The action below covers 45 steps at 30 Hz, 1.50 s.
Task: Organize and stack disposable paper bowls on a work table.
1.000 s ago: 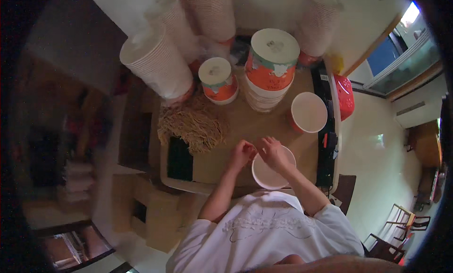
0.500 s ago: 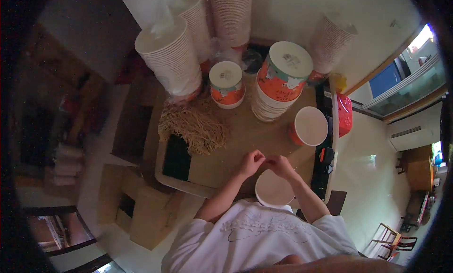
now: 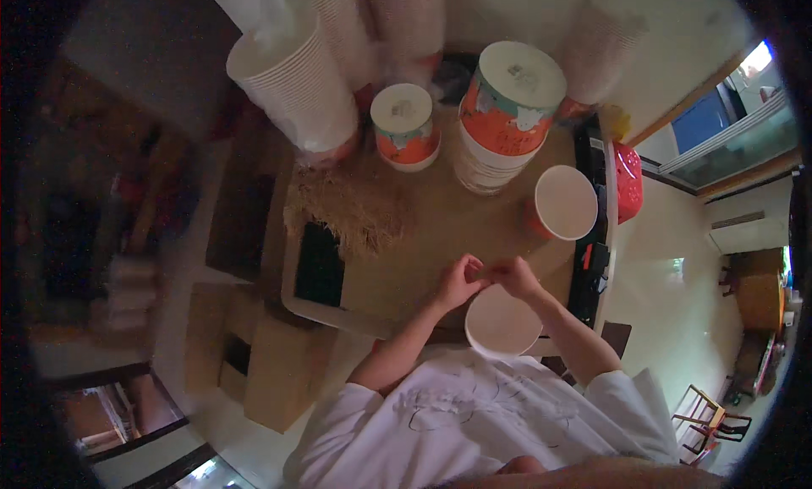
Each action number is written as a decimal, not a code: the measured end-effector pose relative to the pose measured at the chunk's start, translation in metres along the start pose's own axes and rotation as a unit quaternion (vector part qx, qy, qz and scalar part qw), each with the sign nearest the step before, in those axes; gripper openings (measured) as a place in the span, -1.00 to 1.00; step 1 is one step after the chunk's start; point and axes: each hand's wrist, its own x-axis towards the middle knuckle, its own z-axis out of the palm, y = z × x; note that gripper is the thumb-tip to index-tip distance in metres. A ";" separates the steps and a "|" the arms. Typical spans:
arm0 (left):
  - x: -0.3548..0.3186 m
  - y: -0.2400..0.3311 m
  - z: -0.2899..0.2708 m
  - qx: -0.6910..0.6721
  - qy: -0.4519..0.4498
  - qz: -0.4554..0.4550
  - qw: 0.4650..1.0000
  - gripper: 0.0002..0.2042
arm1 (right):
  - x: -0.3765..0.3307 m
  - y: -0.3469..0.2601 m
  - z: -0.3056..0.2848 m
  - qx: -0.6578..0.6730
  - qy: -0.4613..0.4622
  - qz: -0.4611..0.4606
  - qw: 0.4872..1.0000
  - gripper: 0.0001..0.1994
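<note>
My left hand [image 3: 463, 282] and right hand [image 3: 514, 277] are at the centre of the frame, slightly right, fingers bent and fingertips drawn together. I am unable to tell whether anything thin is pinched between them. The near tub [image 3: 504, 321] sits directly below my hands in the frame, close to my white shirt [image 3: 482, 404]; its mouth faces up and its pale interior is visible. My fingers are at its far rim; contact could not be verified.

A second tub [image 3: 566, 203], orange outside and white inside, stands to the right of centre, also mouth up. At upper centre, a stack of large tubs [image 3: 514, 121], orange and green with a white top face, is nested bottom up; the interiors are hidden. A smaller tub [image 3: 403, 127] of like colours, left of that stack, is likewise inverted. At upper left, tall columns of nested white cups [image 3: 292, 87] appear wrapped in clear plastic; a further column [image 3: 602, 53] stands at upper right. Tan strands [image 3: 351, 208] lie heaped left of centre on the table [image 3: 397, 290]. A cardboard box [image 3: 283, 366] is at lower left.
</note>
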 end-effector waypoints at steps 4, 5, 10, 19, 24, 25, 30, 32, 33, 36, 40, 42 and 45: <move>-0.020 0.011 0.007 0.157 -0.019 0.048 0.986 -0.79 | -0.010 0.002 -0.009 0.001 0.031 -0.011 0.999 -0.92; -0.023 0.010 0.007 0.121 -0.040 0.015 0.992 -0.79 | -0.010 -0.006 -0.012 -0.051 0.047 -0.026 0.997 -0.92; -0.015 -0.002 0.010 0.185 -0.008 0.075 0.980 -0.85 | -0.005 0.005 -0.010 -0.059 0.094 -0.037 0.993 -0.89; 0.014 0.015 0.005 0.189 -0.063 0.100 0.975 -0.89 | -0.004 0.008 -0.016 0.026 0.038 0.016 0.999 -0.84; 0.032 0.023 0.005 0.182 -0.064 0.029 0.981 -0.89 | -0.002 0.006 -0.007 0.184 0.090 0.034 0.978 -0.87; 0.034 0.023 0.005 0.181 -0.066 0.035 0.981 -0.89 | -0.001 0.005 -0.007 0.183 0.093 0.031 0.978 -0.87; 0.033 0.028 0.000 0.119 -0.084 0.038 0.989 -0.91 | 0.002 -0.001 -0.014 0.075 0.041 0.084 0.993 -0.86; 0.030 0.024 0.002 0.080 -0.092 -0.010 0.993 -0.94 | 0.003 0.009 -0.013 0.089 0.059 0.067 0.992 -0.86; 0.031 0.022 0.004 0.080 -0.093 -0.006 0.992 -0.94 | 0.003 0.014 -0.013 0.103 0.073 0.052 0.991 -0.87; 0.031 0.005 0.001 0.061 -0.060 0.038 0.996 -0.99 | 0.006 0.017 -0.011 0.065 0.047 0.028 0.996 -0.86; 0.035 -0.027 -0.005 0.082 -0.137 0.097 0.982 -0.93 | 0.020 0.029 -0.009 0.042 0.041 0.005 0.998 -0.87; 0.036 -0.025 -0.005 0.124 -0.142 0.130 0.973 -0.92 | 0.026 0.034 -0.007 0.105 0.042 0.016 0.993 -0.92; 0.034 -0.004 -0.002 0.056 -0.103 0.122 0.986 -0.93 | 0.027 0.031 0.000 0.316 0.030 0.044 0.947 -0.93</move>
